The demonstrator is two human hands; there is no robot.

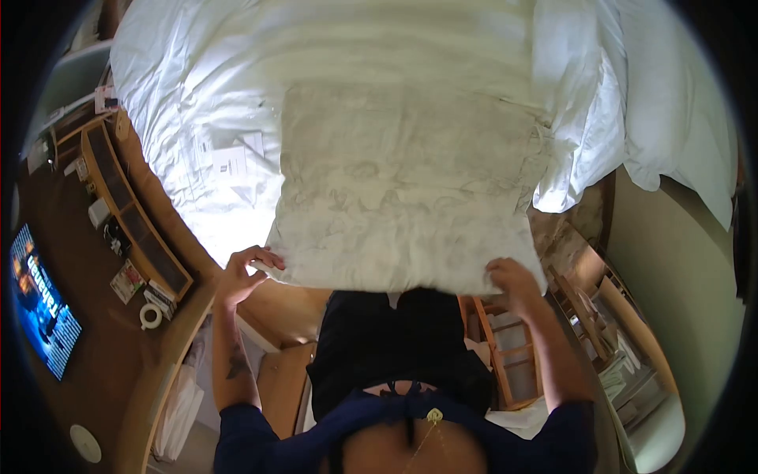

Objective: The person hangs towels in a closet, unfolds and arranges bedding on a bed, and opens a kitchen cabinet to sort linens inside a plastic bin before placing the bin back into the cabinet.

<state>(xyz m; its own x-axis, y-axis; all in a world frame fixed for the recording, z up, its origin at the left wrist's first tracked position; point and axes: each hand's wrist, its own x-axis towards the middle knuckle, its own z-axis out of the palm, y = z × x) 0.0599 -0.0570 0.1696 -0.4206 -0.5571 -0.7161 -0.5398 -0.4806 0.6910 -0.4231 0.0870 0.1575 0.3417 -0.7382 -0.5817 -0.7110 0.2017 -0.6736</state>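
left hand [251, 272]: touches near left corner of pale cloth [403, 189] | right hand [513, 283]: grips its near right edge | white bedding [395, 39]: beyond it

Well left of my left hand [245, 273], a flat rectangular blue-lit screen [44, 303] shows large white letters, seemingly "Tahanan"; print on the white paper card [230, 162] beyond that hand is unreadable.

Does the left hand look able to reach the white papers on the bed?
Probably yes: the white papers lie uncovered beside the pillow, with nothing seen blocking the way. The left hand is at the pillow's near corner and may need to leave it.
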